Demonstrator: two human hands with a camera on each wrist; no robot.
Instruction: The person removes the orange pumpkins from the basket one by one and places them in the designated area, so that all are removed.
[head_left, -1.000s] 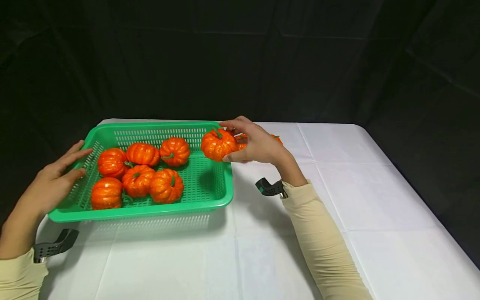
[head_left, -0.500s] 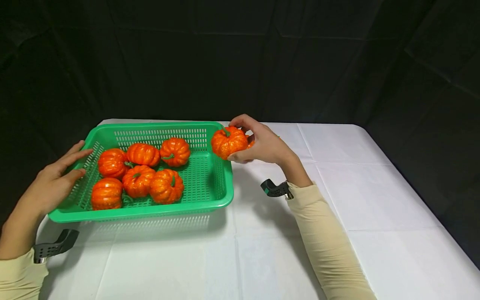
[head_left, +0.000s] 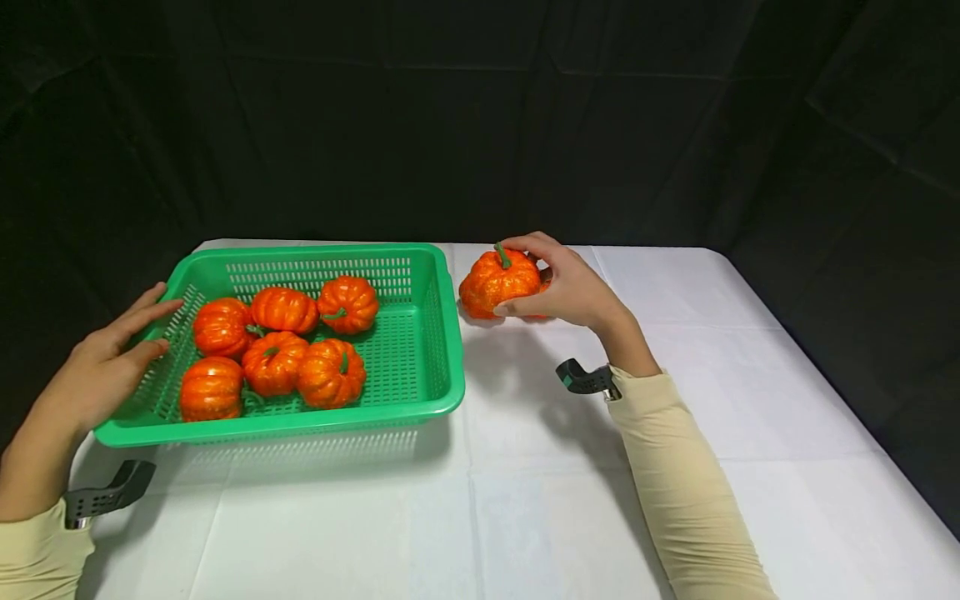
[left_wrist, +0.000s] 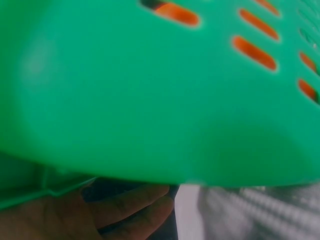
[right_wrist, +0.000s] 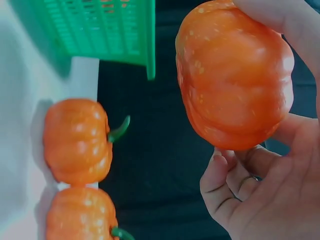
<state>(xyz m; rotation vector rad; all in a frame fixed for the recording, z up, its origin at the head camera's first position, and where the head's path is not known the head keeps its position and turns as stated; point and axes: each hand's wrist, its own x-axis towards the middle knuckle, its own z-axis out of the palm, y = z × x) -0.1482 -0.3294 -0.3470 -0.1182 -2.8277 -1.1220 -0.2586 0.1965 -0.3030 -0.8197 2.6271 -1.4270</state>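
Thumb and fingers of my right hand (head_left: 576, 287) grip a small orange pumpkin (head_left: 501, 282) with a green stem, to the right of the green basket (head_left: 450, 367). In the right wrist view this pumpkin (right_wrist: 235, 75) hangs apart from two others on the cloth, a nearer pumpkin (right_wrist: 77, 140) and a lower pumpkin (right_wrist: 80, 215). The head view mostly hides those two behind the held one. My left hand (head_left: 101, 371) rests at the basket's left rim, fingers nearly straight over it. Several pumpkins, one of them a front pumpkin (head_left: 332, 373), lie inside the basket.
A white cloth (head_left: 510, 517) covers the table, and a black curtain (head_left: 480, 125) hangs behind it. The basket's right half shows its bare slotted floor (head_left: 401, 346). The left wrist view is mostly filled by the basket's green wall (left_wrist: 150, 100).
My right hand has carried the pumpkin rightward, from above the basket's right end to over the cloth beside it. The left hand and the basket stay almost where they were.
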